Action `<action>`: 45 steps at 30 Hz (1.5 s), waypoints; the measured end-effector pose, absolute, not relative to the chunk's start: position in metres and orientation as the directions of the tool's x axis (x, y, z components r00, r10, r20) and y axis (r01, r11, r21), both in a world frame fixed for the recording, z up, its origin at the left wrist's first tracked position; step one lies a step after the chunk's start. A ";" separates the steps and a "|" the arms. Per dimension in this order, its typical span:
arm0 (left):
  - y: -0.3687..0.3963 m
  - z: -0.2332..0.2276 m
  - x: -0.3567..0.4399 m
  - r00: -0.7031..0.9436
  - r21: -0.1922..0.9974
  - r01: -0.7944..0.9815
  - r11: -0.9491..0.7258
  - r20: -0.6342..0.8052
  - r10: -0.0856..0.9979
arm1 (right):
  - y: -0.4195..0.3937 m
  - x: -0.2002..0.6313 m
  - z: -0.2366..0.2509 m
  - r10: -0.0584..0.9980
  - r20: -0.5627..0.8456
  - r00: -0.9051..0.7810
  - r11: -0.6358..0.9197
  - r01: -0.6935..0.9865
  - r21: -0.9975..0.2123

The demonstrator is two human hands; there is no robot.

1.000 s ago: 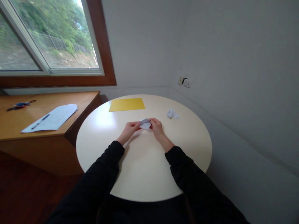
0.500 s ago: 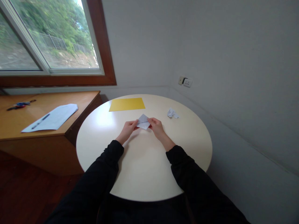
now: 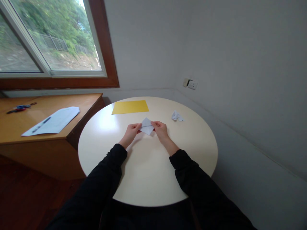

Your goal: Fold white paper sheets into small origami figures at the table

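A small piece of folded white paper [image 3: 146, 125], diamond-shaped with a dark line across its middle, is held up between my two hands over the round table [image 3: 151, 172]. My left hand [image 3: 131, 132] pinches its left corner between thumb and fingers. On the opposite side, my right hand [image 3: 161, 130] grips the right corner the same way, thumb on top. The fingers beneath the paper are partly hidden.
A yellow sheet [image 3: 130, 107] lies at the table's back left, and crumpled white paper [image 3: 177, 116] at the back right. On the wooden desk [image 3: 88, 107] to the left are white sheets [image 3: 59, 119], a pen [image 3: 42, 124] and scissors-like tools [image 3: 21, 108].
The folded paper's near corner has tipped slightly lower and toward me. Both hands keep their hold and have barely shifted.
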State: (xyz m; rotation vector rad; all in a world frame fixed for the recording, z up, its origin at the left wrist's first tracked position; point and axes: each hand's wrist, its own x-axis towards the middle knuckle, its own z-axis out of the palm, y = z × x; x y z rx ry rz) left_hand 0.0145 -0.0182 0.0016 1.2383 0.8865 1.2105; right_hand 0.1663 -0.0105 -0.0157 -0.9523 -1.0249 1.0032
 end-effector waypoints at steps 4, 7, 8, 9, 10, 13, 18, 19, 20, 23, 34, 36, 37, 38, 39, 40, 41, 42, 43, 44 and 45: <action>-0.019 0.002 0.016 0.150 0.980 -0.179 -0.082 0.110 0.983 | -0.011 0.166 -0.015 0.957 0.196 0.214 0.242 -0.214 -0.946; -0.020 0.004 0.017 0.128 0.980 -0.183 -0.084 0.108 0.986 | -0.012 0.166 -0.015 0.957 0.192 0.216 0.239 -0.218 -0.946; -0.021 0.004 0.018 0.123 0.979 -0.186 -0.083 0.107 0.987 | -0.012 0.166 -0.015 0.957 0.192 0.215 0.239 -0.218 -0.946; -0.021 0.005 0.018 0.117 0.978 -0.191 -0.081 0.105 0.988 | -0.012 0.165 -0.014 0.957 0.193 0.216 0.240 -0.216 -0.947; -0.022 0.005 0.018 0.112 0.977 -0.195 -0.080 0.103 0.988 | -0.012 0.165 -0.014 0.956 0.194 0.219 0.241 -0.212 -0.947; -0.022 0.006 0.019 0.102 0.977 -0.201 -0.077 0.099 0.990 | -0.013 0.165 -0.014 0.951 0.203 0.232 0.249 -0.193 -0.949; -0.021 0.003 0.019 0.073 0.978 -0.194 -0.081 0.097 0.993 | -0.013 0.164 -0.014 0.946 0.215 0.244 0.258 -0.163 -0.952; -0.020 0.003 0.019 0.065 0.978 -0.189 -0.084 0.097 0.993 | -0.013 0.164 -0.014 0.945 0.219 0.244 0.261 -0.157 -0.952; -0.020 0.002 0.019 0.058 0.979 -0.183 -0.087 0.099 0.993 | -0.013 0.164 -0.014 0.944 0.223 0.245 0.264 -0.149 -0.953; -0.019 0.002 0.020 0.047 0.982 -0.165 -0.097 0.106 0.993 | -0.014 0.164 -0.013 0.940 0.230 0.253 0.271 -0.140 -0.952; -0.020 0.002 0.018 0.026 0.990 -0.098 -0.097 0.100 0.995 | -0.015 0.165 -0.013 0.947 0.230 0.223 0.259 -0.108 -0.960; -0.018 0.001 0.016 0.033 0.992 -0.091 -0.086 0.089 0.995 | -0.015 0.165 -0.013 0.947 0.247 0.204 0.266 -0.073 -0.961; -0.017 0.000 0.016 0.039 0.993 -0.088 -0.079 0.082 0.996 | -0.015 0.164 -0.013 0.948 0.255 0.190 0.270 -0.061 -0.961; -0.017 0.000 0.015 0.043 0.994 -0.088 -0.072 0.076 0.996 | -0.015 0.164 -0.013 0.949 0.262 0.174 0.275 -0.052 -0.960; -0.017 0.000 0.014 0.043 0.994 -0.089 -0.066 0.070 0.997 | -0.016 0.163 -0.013 0.950 0.270 0.155 0.280 -0.045 -0.959; -0.017 0.000 0.014 0.041 0.994 -0.090 -0.060 0.064 0.997 | -0.017 0.162 -0.012 0.951 0.276 0.136 0.284 -0.038 -0.958; -0.017 0.000 0.013 0.038 0.994 -0.092 -0.052 0.055 0.998 | -0.018 0.161 -0.011 0.953 0.281 0.117 0.286 -0.032 -0.958; -0.018 0.001 0.013 0.035 0.995 -0.093 -0.040 0.044 0.998 | -0.019 0.160 -0.010 0.954 0.284 0.098 0.287 -0.025 -0.957; -0.018 0.002 0.013 0.035 0.995 -0.094 -0.027 0.030 0.999 | -0.021 0.159 -0.009 0.955 0.285 0.080 0.287 -0.017 -0.958; -0.019 0.003 0.013 0.038 0.995 -0.095 -0.013 0.016 0.999 | -0.022 0.158 -0.008 0.956 0.285 0.063 0.286 -0.010 -0.958; -0.020 0.004 0.013 0.042 0.995 -0.096 0.000 0.004 0.999 | -0.023 0.157 -0.008 0.957 0.285 0.047 0.285 -0.005 -0.958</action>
